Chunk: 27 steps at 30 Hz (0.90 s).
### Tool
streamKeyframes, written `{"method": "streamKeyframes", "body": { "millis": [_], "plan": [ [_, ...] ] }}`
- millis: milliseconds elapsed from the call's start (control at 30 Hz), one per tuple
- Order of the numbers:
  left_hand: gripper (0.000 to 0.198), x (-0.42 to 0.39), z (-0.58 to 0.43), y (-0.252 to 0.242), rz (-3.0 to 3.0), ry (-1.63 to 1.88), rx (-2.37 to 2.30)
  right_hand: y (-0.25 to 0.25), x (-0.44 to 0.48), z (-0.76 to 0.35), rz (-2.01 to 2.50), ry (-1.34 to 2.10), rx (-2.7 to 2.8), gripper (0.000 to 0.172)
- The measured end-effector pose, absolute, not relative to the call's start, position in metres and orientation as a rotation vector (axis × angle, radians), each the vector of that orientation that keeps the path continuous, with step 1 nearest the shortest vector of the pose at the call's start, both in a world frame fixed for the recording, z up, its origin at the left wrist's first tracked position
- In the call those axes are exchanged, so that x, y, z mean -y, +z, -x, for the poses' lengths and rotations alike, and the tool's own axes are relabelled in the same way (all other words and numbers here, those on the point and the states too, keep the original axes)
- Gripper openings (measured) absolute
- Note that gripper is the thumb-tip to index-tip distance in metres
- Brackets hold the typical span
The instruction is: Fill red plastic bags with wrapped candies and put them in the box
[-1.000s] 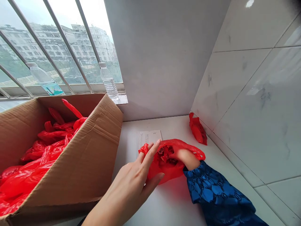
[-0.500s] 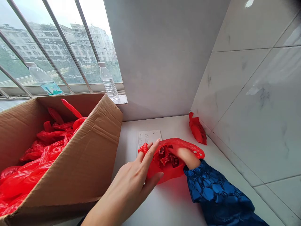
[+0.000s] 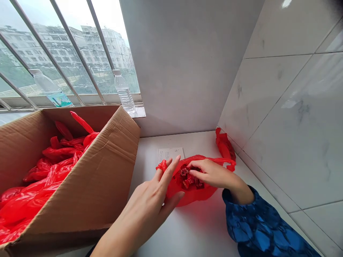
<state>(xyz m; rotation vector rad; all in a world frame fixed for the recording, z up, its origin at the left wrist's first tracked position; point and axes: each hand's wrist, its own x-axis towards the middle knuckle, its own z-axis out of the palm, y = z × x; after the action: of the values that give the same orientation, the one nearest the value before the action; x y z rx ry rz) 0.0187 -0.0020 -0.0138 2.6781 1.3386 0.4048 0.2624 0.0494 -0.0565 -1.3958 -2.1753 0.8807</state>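
The red plastic bag (image 3: 191, 194) lies on its side on the white counter (image 3: 150, 232), its mouth open and its belly under the person's two hands. Thin film like this should feel soft and nearly weightless and slide easily, and it may tear if pulled at the belly, so the twisted handles look the surest place to take hold. Inside its mouth sit small red-wrapped sweets (image 3: 190, 179), which look light, loose and slick enough to shift at a touch. The right hand (image 3: 211, 174) lies over the mouth, its fingers together and slightly curled at the sweets, though whether they pinch one I cannot tell. The left hand (image 3: 146, 208) rests on the near side of the bag with its fingers spread open, and the twisted handle (image 3: 162, 166) lies against them without a clear grip. Compared with the half-second-earlier view, the right hand has drawn back from the bag's mouth, baring its wrist and taking the blue patterned sleeve (image 3: 257, 226) further right. Just beyond the bag lie a printed paper slip (image 3: 170, 154) and a second, knotted red bag (image 3: 225, 148). Left of it stands a cardboard box (image 3: 118, 142) full of red bags (image 3: 50, 171), and well past it two plastic water bottles (image 3: 123, 92) stand at the barred window (image 3: 72, 53).
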Motion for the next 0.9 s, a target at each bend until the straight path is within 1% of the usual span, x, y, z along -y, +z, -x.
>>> {"method": "streamKeyframes", "body": {
  "millis": [100,133,200,267,300,433,533,633,800,900],
  "plan": [
    [0.063,-0.004,-0.019,-0.015,-2.605,0.447,-1.394,-0.034,-0.035,-0.262,0.999,1.368,1.971,0.028],
    [0.058,-0.006,-0.019,-0.015,-2.568,0.477,-1.408,-0.031,-0.033,-0.260,0.919,1.475,1.868,0.029],
    [0.044,-0.011,-0.020,-0.016,-2.471,0.551,-1.406,-0.030,-0.029,-0.258,0.850,1.569,1.731,0.031],
    [0.029,-0.017,-0.021,-0.016,-2.353,0.628,-1.365,-0.031,-0.028,-0.255,0.813,1.593,1.681,0.032],
    [0.025,-0.019,-0.022,-0.017,-2.294,0.661,-1.337,-0.031,-0.028,-0.254,0.803,1.598,1.676,0.033],
    [0.029,-0.025,-0.025,-0.020,-2.150,0.752,-1.269,-0.031,-0.026,-0.251,0.843,1.580,1.693,0.032],
    [0.028,-0.027,-0.025,-0.022,-2.181,0.778,-1.317,-0.031,-0.026,-0.248,0.901,1.506,1.749,0.029],
    [0.026,-0.028,-0.025,-0.023,-2.265,0.780,-1.370,-0.032,-0.028,-0.245,0.925,1.393,1.822,0.031],
    [0.024,-0.029,-0.028,-0.023,-2.293,0.896,-1.353,-0.035,-0.031,-0.241,0.963,1.315,1.832,0.017],
    [0.023,-0.027,-0.029,-0.020,-2.209,0.924,-1.320,-0.037,-0.033,-0.237,0.920,1.390,1.691,0.016]
  ]
}}
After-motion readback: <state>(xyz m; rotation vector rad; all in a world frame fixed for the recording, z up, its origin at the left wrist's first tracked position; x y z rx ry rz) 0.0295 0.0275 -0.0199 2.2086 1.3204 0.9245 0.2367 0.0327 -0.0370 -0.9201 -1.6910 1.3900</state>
